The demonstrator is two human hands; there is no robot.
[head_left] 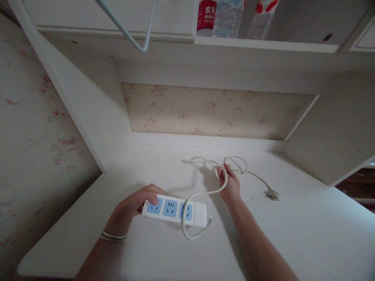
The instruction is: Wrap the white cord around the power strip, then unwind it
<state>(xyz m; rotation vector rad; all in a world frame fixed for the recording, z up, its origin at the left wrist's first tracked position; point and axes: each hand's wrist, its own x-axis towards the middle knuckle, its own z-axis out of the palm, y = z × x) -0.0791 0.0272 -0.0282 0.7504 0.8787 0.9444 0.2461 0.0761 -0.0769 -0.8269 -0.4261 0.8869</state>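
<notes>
Left hand (133, 205) grasps left end of power strip (175, 210) at lower centre of frame, long axis left-right. Right hand (230, 183) clenched on cord (205, 193), right of strip; loose loops beyond fingers, plug (272, 194) farther right on desk (307, 234).

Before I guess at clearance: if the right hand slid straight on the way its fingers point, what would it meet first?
The right hand points toward the back; probably the cord loops it holds, then the desk's back ledge. Depth is unclear.
</notes>
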